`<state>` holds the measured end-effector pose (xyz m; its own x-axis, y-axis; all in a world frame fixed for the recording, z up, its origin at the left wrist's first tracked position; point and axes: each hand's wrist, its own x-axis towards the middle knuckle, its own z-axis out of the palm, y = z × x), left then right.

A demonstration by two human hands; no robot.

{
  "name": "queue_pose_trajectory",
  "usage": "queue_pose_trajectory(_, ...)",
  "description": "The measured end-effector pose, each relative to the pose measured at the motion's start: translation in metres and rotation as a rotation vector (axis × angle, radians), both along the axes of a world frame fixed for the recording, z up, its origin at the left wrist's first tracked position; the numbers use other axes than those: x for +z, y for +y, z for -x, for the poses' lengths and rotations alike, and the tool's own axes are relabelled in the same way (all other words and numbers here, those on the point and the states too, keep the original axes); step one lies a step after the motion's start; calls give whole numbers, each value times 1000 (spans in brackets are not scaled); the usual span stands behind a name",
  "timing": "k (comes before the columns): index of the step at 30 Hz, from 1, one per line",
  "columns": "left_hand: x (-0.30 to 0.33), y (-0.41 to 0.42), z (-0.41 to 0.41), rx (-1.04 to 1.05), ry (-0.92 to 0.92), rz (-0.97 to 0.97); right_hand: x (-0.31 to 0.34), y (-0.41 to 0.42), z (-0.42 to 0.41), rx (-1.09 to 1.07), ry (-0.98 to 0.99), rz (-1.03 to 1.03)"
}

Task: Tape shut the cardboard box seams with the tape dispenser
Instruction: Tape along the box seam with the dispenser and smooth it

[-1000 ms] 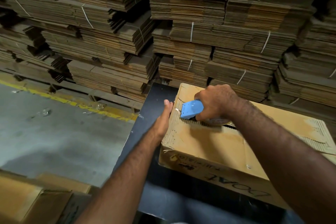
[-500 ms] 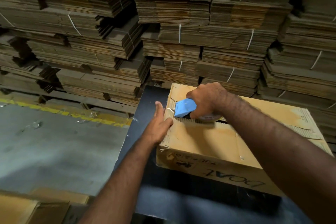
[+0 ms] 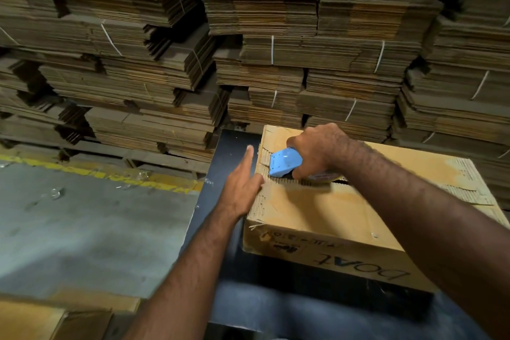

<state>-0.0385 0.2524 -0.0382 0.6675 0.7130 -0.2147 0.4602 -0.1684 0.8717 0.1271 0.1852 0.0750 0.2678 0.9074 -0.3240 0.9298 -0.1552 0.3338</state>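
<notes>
Matt, scuffed brown cardboard box (image 3: 317,210) with torn, ribbed edges; smooth blue plastic tape dispenser (image 3: 284,161); glossy black table (image 3: 220,196).

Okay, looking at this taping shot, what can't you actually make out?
All in the head view:
- Tape roll: mostly hidden under the right hand gripping the light blue plastic tape dispenser.
- Centre seam of the worn brown cardboard box: covered farther along by the right forearm, so any laid tape is unclear.
- Left hand: motion-blurred at the box's end, contact uncertain.
- Small print beside the handwritten lettering: too small.
</notes>
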Motion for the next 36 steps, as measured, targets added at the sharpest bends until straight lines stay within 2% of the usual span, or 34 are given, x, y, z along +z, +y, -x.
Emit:
queue_pose_trajectory(2,1,2,-6,-98,-49,-168,0,-1,0,6,-5,2)
queue_pose_trajectory(4,-5,3,-8,-161,-9,-353,1,0,1,13,-19,2)
queue_pose_trajectory(10,-3,3,-12,-234,333,-688,1,-14,-11,27,-9,-52)
queue_pose_trajectory(17,5,2,-11,-243,450,-763,6,-44,-42,-49,20,-14)
queue_pose_trajectory(25,5,-5,-7,-382,557,-954,-8,-36,-34,58,-99,10)
queue_pose_trajectory(29,3,-22,-12,-469,510,-909,-7,-34,-35,62,-95,9)
queue_pose_trajectory(34,3,-24,-19,-370,519,-875,-6,-39,-37,78,-83,-4)
queue_pose_trajectory(36,3,-29,-27,-405,530,-881,-5,-41,-37,83,-78,3)
